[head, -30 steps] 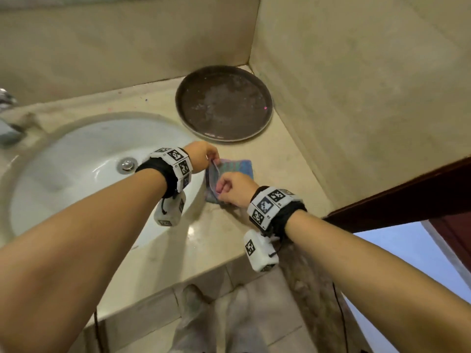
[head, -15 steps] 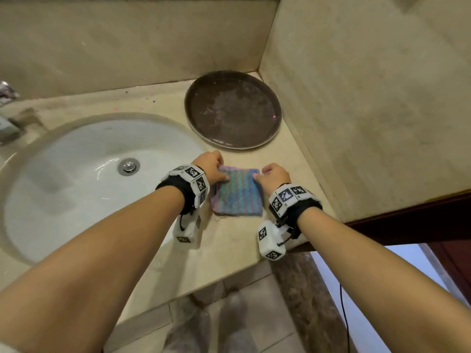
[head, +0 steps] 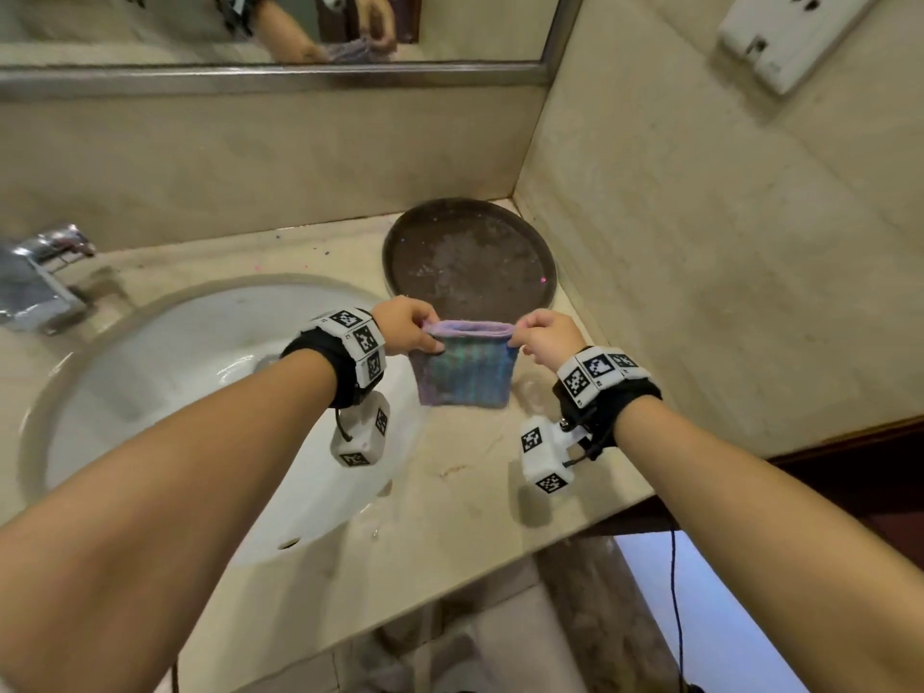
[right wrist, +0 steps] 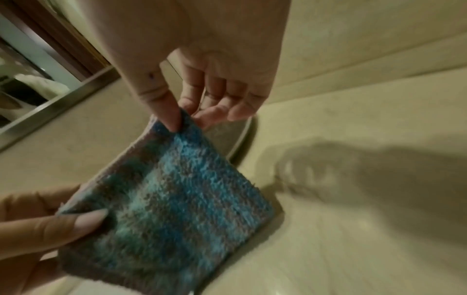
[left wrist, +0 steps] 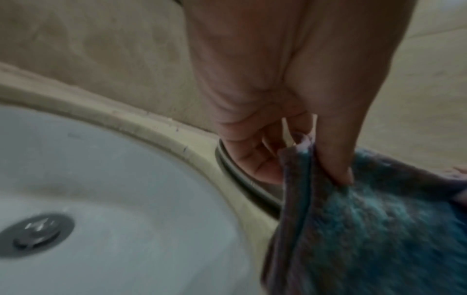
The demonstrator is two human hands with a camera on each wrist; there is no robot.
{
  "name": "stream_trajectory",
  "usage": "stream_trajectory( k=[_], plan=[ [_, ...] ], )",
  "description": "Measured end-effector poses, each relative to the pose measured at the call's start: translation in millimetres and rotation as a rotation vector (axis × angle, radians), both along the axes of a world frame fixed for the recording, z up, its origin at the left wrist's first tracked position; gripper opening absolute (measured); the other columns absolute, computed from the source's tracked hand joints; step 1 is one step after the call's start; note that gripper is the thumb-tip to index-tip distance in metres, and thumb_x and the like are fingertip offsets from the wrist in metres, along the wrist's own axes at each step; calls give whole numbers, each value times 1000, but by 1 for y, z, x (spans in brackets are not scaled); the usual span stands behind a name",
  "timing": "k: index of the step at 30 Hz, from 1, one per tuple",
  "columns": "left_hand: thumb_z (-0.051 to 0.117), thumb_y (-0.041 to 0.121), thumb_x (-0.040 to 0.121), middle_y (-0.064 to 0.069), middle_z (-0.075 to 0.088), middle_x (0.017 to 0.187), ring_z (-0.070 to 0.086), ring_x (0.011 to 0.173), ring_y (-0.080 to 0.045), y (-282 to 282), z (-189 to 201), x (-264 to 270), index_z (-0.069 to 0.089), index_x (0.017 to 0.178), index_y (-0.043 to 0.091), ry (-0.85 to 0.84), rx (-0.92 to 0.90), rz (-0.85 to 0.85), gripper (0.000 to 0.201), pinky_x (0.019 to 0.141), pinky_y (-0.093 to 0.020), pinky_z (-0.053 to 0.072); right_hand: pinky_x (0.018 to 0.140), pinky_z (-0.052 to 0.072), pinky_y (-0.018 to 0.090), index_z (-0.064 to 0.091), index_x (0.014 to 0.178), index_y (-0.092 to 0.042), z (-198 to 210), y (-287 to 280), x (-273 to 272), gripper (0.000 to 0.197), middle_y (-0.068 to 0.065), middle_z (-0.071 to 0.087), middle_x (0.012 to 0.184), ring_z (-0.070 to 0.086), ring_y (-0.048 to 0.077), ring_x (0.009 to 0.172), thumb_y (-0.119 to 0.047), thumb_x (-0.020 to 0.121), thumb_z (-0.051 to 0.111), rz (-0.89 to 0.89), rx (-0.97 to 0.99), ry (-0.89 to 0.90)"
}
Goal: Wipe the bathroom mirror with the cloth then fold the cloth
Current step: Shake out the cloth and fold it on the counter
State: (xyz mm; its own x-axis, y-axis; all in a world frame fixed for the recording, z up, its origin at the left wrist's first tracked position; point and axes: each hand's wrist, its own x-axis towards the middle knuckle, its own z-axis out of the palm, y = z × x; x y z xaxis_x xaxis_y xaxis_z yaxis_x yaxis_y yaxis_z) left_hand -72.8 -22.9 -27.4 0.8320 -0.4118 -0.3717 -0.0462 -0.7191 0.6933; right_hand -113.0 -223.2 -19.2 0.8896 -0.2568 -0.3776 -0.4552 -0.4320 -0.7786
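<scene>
Folded cloth (head: 462, 365) held up by top corners.
Left hand (head: 406, 326) and right hand (head: 549, 337) each pinching a corner; soft, light, limp below fingers; best gripped at corners.

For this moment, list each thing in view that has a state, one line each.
cloth: folded, hanging, held off the counter by its top corners
left hand: pinches the cloth's left corner
right hand: pinches the right corner
tray: flat on the counter, nothing on it
sink: no water running
</scene>
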Motion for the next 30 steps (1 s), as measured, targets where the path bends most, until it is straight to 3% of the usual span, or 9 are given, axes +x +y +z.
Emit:
stream_trajectory(
  k=[3,5,7,10,17,20,22,25,30],
  plan=[
    [74,19,76,3,51,66,48,71,-18,1,30,25,53,68,21,-107,-46,30,23,55,-22,35,36,40,14,50,59,-14,32,-1,33,30,0,56,46,54,11,43,8,79,57,-31,58,-55],
    [74,20,77,2,49,66,46,66,-15,-1,50,44,53,73,17,-195,-51,64,21,53,-20,33,33,38,12,48,60,-14,49,-2,60,33,-4,53,34,52,5,31,11,81,52,-67,130,-109],
    [74,22,77,-1,53,70,47,66,-16,-3,63,64,57,80,14,-269,-39,111,18,56,-23,35,30,33,12,45,63,-14,62,-2,88,35,0,53,39,47,5,28,14,82,48,-67,174,-167],
    [73,21,77,-6,58,80,51,75,-20,-5,70,96,64,90,8,-321,-27,187,21,68,-27,39,32,32,16,50,74,-19,68,0,129,35,6,49,58,42,14,43,13,83,45,12,123,-165],
    [68,12,80,-5,64,89,57,83,-19,-18,69,139,64,93,12,-401,-49,315,13,74,-24,41,43,38,16,54,63,-21,61,-7,192,43,2,50,58,44,12,52,14,84,41,39,130,-234],
    [68,13,81,-10,67,95,58,83,-21,-27,51,139,65,98,10,-334,52,220,18,73,-24,42,42,35,10,59,62,-18,34,-19,189,41,-5,57,54,49,15,61,14,83,43,59,3,-212],
    [69,16,80,-12,68,101,61,93,-26,-33,28,132,66,103,9,-189,227,31,24,76,-26,43,58,40,16,68,71,-6,7,-27,177,32,7,67,74,56,23,80,12,83,44,164,-117,-54],
    [68,20,81,-7,66,113,60,104,-23,-37,-4,118,66,110,12,63,406,-201,30,88,-26,43,90,49,29,65,63,-13,-30,-41,159,34,15,71,101,63,26,97,5,85,49,319,-228,182],
    [61,26,88,-3,63,119,57,108,-20,-31,-12,113,65,113,16,88,353,-121,28,93,-27,41,92,48,27,68,81,-23,-34,-36,155,28,4,68,112,62,22,103,-2,88,51,406,-336,171]
  ],
)
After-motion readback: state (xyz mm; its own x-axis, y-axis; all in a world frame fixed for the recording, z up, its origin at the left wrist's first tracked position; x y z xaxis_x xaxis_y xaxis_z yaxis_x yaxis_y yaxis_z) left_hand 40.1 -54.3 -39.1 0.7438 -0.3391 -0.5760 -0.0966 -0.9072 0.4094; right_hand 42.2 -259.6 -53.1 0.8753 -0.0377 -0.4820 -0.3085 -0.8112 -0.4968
